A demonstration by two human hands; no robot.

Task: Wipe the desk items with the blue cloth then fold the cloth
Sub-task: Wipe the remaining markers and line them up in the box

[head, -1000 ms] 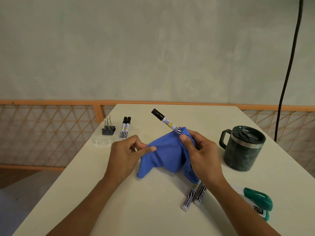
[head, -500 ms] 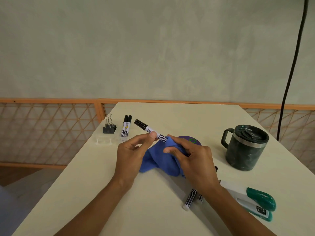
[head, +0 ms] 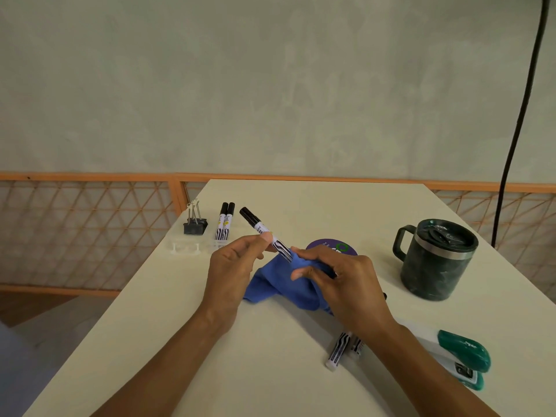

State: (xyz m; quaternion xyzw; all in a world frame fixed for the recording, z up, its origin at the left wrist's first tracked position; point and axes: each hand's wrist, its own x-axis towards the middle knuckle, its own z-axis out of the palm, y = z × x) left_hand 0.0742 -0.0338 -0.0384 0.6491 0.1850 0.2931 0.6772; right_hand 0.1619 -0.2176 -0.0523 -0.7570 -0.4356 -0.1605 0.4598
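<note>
Centrally, in the head view, the left hand (head: 231, 266) pinches a black-capped marker (head: 264, 233) near its middle, its grip narrow, thumb and fingertips on the barrel; the marker tilts up and away to the left, cap end free; the right hand (head: 346, 284) has its grip curled round the blue cloth (head: 270, 284), bunched over the marker's lower end, with the rest trailing onto the tabletop (head: 301, 206) between the wrists; behind the right hand a purple disc (head: 328, 246) lies partly hidden; a dark lidded mug (head: 436, 260) stands well to the right; a green stapler (head: 460, 356) and two markers (head: 338, 347) lie by the right forearm, which covers part of them; at the far left edge sit a binder clip (head: 195, 224), a pair of markers (head: 225, 224) and a clear plastic piece (head: 185, 247).
</note>
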